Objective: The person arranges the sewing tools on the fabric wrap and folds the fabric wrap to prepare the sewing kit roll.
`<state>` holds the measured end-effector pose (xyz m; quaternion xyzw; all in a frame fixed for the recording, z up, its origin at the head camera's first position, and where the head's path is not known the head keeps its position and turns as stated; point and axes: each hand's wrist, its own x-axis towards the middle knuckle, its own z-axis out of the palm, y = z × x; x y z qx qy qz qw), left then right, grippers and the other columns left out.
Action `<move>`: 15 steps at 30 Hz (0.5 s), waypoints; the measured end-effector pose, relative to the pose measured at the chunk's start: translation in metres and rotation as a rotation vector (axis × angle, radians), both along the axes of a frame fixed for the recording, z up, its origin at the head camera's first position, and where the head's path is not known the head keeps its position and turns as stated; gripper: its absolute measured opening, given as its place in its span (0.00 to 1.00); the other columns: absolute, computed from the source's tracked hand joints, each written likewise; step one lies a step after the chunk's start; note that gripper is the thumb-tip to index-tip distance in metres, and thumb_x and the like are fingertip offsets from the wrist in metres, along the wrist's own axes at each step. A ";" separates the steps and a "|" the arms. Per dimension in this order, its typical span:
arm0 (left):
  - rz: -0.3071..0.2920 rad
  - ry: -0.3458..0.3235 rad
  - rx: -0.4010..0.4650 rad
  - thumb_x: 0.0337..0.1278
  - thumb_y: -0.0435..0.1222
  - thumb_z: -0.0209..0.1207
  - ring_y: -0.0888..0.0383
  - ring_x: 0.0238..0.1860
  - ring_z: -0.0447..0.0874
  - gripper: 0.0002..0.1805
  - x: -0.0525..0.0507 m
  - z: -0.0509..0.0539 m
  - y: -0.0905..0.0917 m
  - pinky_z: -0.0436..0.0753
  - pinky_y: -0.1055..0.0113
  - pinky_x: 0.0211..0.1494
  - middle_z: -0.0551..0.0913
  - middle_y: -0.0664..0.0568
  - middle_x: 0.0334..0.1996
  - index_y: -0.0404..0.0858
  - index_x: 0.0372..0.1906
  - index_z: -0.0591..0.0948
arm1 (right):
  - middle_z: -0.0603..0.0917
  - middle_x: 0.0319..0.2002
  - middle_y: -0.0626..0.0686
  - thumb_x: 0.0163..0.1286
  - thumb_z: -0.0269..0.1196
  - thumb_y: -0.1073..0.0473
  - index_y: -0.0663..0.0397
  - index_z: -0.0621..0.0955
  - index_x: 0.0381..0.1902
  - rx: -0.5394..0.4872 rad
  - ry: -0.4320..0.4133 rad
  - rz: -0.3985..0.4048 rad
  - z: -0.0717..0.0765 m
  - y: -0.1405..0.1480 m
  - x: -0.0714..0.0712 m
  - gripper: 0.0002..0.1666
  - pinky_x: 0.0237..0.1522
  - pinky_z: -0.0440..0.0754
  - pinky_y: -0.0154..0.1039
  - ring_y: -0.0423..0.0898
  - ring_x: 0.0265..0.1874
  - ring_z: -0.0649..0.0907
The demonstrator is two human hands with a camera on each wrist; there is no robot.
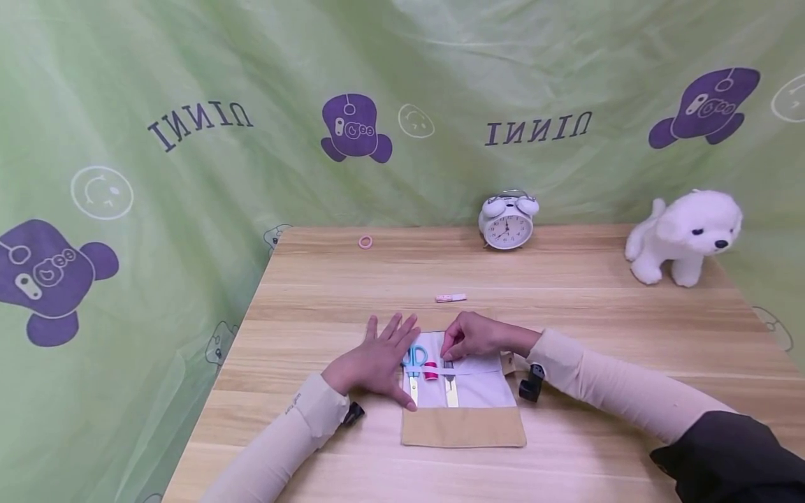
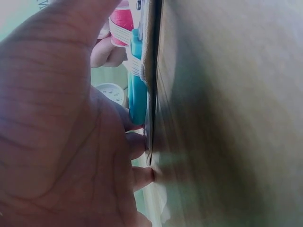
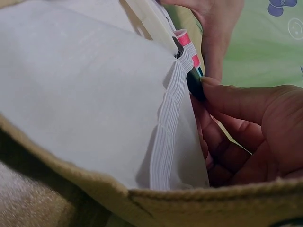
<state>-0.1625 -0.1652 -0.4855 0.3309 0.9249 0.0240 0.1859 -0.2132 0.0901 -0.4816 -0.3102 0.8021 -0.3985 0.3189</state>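
Observation:
A tan pouch [image 1: 462, 427] with white lining lies unfolded on the table. Its white elastic band [image 1: 481, 372] [image 3: 165, 137] crosses blue-handled scissors [image 1: 414, 385], a red thread spool [image 1: 430, 371] [image 2: 121, 20] and a slim tool [image 1: 451, 392] with a dark end [image 3: 195, 85]. My right hand [image 1: 474, 335] [image 3: 279, 123] pinches that dark end between thumb and fingers, just above the band. With fingers spread, my left hand [image 1: 377, 363] [image 2: 61, 123] rests on the pouch's left edge, beside the blue scissor handle [image 2: 137, 97].
Behind the pouch lies a small pink-and-white item [image 1: 451, 298]. Farther back are a pink ring [image 1: 370, 242] and a white alarm clock [image 1: 508, 230]. A white plush dog [image 1: 685, 234] stands at the back right. Green printed cloth [image 1: 440, 181] hangs behind the table.

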 end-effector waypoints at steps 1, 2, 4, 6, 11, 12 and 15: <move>-0.001 0.002 -0.001 0.30 0.79 0.62 0.42 0.83 0.29 0.77 0.000 0.000 0.000 0.37 0.27 0.75 0.33 0.49 0.83 0.41 0.82 0.43 | 0.90 0.28 0.54 0.62 0.70 0.66 0.60 0.89 0.33 0.004 0.005 0.002 0.000 0.000 0.000 0.03 0.29 0.76 0.26 0.33 0.24 0.80; -0.001 0.001 -0.001 0.30 0.79 0.62 0.42 0.83 0.29 0.77 0.000 0.000 0.000 0.37 0.27 0.75 0.33 0.49 0.83 0.41 0.82 0.44 | 0.90 0.27 0.54 0.62 0.70 0.65 0.60 0.89 0.33 0.008 0.009 0.005 0.000 0.000 0.001 0.03 0.29 0.76 0.26 0.34 0.24 0.80; -0.001 -0.001 -0.002 0.30 0.79 0.62 0.42 0.83 0.29 0.77 0.000 0.001 0.000 0.37 0.27 0.75 0.33 0.49 0.83 0.41 0.82 0.43 | 0.90 0.27 0.54 0.63 0.70 0.65 0.60 0.89 0.32 0.011 0.017 0.011 -0.001 0.000 0.002 0.03 0.29 0.75 0.26 0.33 0.24 0.79; -0.001 -0.003 -0.004 0.31 0.79 0.63 0.42 0.83 0.29 0.77 0.000 0.001 0.000 0.37 0.27 0.75 0.33 0.49 0.83 0.41 0.82 0.43 | 0.90 0.27 0.54 0.63 0.70 0.65 0.59 0.89 0.32 0.014 0.022 0.016 0.000 0.000 0.003 0.02 0.30 0.75 0.26 0.33 0.24 0.79; -0.001 -0.001 -0.014 0.31 0.78 0.63 0.42 0.83 0.30 0.77 0.000 0.002 0.000 0.37 0.27 0.76 0.33 0.49 0.83 0.41 0.82 0.42 | 0.90 0.27 0.51 0.62 0.71 0.64 0.58 0.89 0.32 0.025 0.034 0.030 -0.001 -0.001 0.005 0.02 0.31 0.76 0.26 0.33 0.25 0.79; -0.002 0.002 -0.017 0.31 0.79 0.62 0.42 0.83 0.29 0.77 0.000 0.001 0.000 0.38 0.27 0.76 0.33 0.49 0.83 0.41 0.82 0.42 | 0.90 0.27 0.50 0.62 0.71 0.64 0.58 0.89 0.32 0.028 0.035 0.031 -0.001 -0.001 0.005 0.02 0.32 0.76 0.26 0.33 0.25 0.79; -0.002 0.003 -0.021 0.31 0.79 0.62 0.43 0.83 0.29 0.77 0.000 0.000 0.001 0.38 0.27 0.76 0.32 0.50 0.83 0.42 0.82 0.42 | 0.90 0.26 0.49 0.62 0.71 0.63 0.57 0.89 0.31 0.029 0.034 0.035 -0.003 -0.001 0.005 0.02 0.31 0.76 0.26 0.33 0.25 0.79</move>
